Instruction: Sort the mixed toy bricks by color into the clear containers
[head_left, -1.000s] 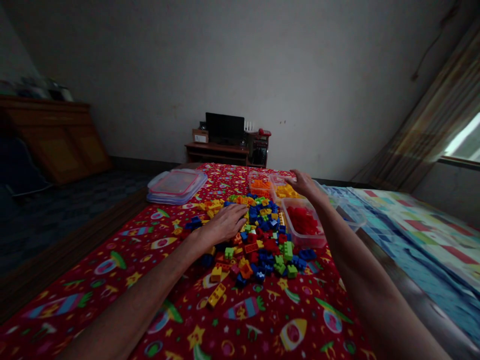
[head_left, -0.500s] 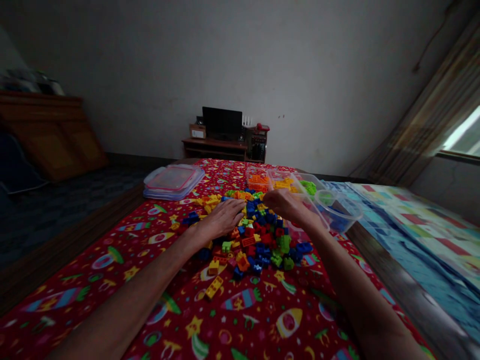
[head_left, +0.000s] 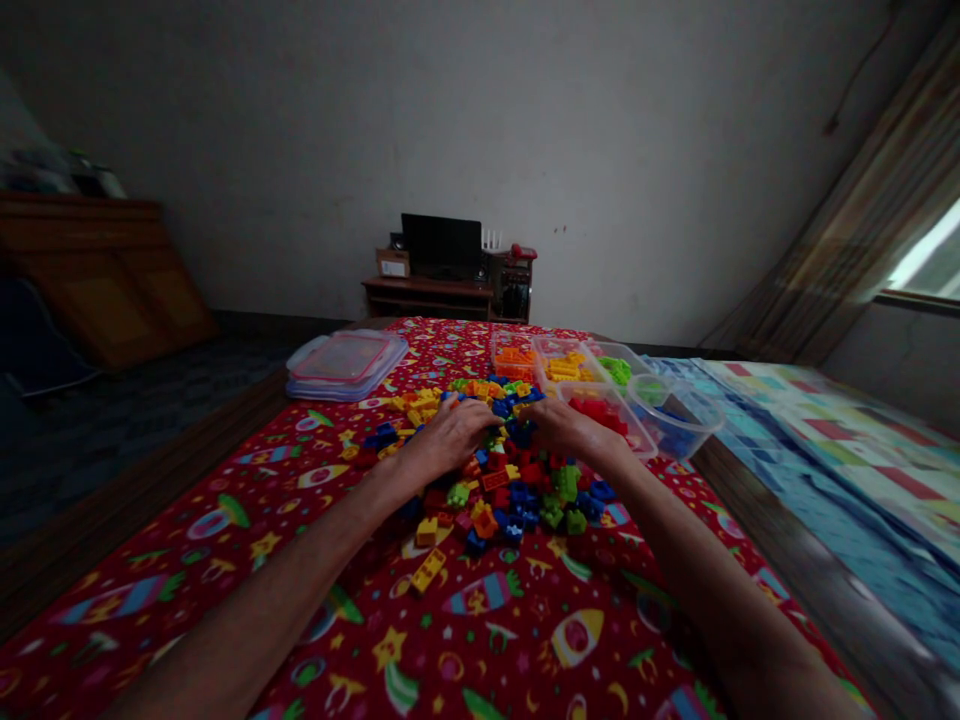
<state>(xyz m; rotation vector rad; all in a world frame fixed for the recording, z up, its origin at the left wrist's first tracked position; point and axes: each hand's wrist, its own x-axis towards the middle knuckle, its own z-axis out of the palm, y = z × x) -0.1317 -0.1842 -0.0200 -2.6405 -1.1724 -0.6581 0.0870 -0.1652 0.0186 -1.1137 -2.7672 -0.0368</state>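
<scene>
A heap of toy building bricks (head_left: pixel 495 482) in red, blue, yellow, green and orange lies on a red patterned cloth (head_left: pixel 450 660). My left hand (head_left: pixel 456 436) rests over the heap's left side, fingers bent and drawn together; whatever lies under them is hidden. Across from it, my right hand (head_left: pixel 561 424) reaches down at the upper right of the heap, its fingers closed and pointing left, close to blue bricks. What its fingertips grip is too dark to make out. A small gap separates the two hands. A yellow brick (head_left: pixel 428 571) lies apart at the heap's near edge.
Clear plastic boxes hold sorted bricks at the back right: orange (head_left: pixel 514 360), yellow (head_left: pixel 566 366), green (head_left: pixel 616 370) and red (head_left: pixel 598 413). A round tub (head_left: pixel 686 428) holds blue ones. Stacked lids (head_left: pixel 346 362) lie at the back left.
My right hand has moved left and down from beside the red box to the heap. My left hand's fingers have bent from a flatter pose, and the hand has shifted slightly right.
</scene>
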